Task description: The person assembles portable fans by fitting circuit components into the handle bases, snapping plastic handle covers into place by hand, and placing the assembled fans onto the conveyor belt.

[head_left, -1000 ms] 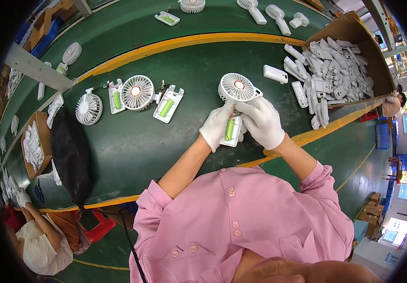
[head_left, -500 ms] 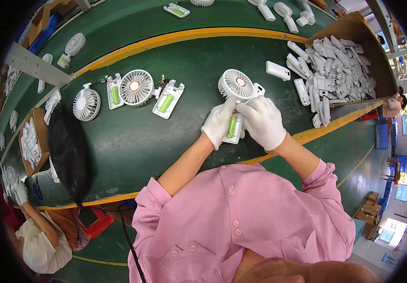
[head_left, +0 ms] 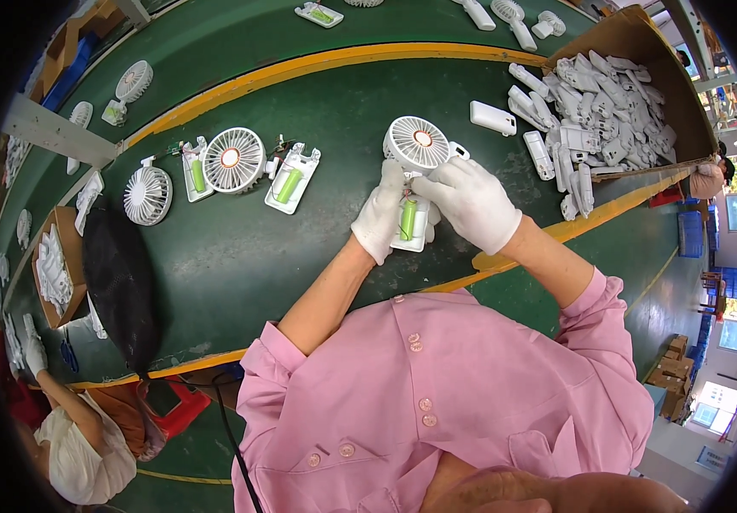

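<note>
In front of me lies a white handheld fan with a round grille and an orange-ringed hub. Its handle half is uncovered and shows a green battery cell and thin wires. My left hand, in a white glove, grips the handle's left side just below the fan head. My gloved right hand is closed, its thumb and forefinger pinching at the wires by the neck. Beyond its knuckles juts the end of a white plastic cover, apparently held in that hand; the rest is hidden.
At the right, a cardboard box overflows with white handle covers; a loose cover lies beside it. More open fans lie to the left, near a black bag. A co-worker's gloved hand is at far left.
My right hand's thumb and forefinger have opened out slightly toward the neck, and more of the battery shows. The whole view has shifted a little.
</note>
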The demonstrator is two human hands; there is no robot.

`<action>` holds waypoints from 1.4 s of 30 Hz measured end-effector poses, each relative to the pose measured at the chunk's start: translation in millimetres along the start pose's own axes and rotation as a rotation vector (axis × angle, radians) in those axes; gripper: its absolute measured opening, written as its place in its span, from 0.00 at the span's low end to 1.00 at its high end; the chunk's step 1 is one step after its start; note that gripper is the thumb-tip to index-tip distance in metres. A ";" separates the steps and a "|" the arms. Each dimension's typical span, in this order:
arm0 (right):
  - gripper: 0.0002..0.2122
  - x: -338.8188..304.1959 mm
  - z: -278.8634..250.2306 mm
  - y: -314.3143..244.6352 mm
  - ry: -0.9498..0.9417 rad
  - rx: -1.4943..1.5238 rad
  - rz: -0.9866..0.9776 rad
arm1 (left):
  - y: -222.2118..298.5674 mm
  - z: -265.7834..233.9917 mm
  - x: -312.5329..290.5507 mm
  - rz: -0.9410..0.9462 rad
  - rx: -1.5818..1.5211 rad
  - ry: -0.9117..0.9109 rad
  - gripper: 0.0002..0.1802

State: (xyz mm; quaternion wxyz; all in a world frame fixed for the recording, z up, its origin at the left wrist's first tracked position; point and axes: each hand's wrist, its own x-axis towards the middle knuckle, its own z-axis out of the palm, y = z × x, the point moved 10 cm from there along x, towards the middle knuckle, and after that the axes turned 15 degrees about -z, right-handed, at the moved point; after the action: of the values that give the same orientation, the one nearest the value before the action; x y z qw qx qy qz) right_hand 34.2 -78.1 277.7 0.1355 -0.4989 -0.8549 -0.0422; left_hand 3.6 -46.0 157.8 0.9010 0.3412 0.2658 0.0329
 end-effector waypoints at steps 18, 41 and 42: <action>0.10 13.3 12.7 13.3 -0.176 0.132 -0.012 | -4.8 -0.7 2.7 -0.013 -0.081 -0.105 0.46; 0.17 -6.3 19.5 -10.7 0.044 -0.083 -0.061 | 12.0 -1.6 -2.3 0.351 0.610 0.279 0.20; 0.17 -6.0 21.8 -6.5 0.040 -0.075 -0.057 | 9.7 -5.5 1.7 0.299 0.512 0.274 0.19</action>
State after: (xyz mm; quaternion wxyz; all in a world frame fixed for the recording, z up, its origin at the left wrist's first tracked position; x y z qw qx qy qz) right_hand 27.3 -81.9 255.5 0.1328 -0.4783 -0.8636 -0.0879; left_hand 3.4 -34.9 159.7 0.7270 0.5844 0.3310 0.1425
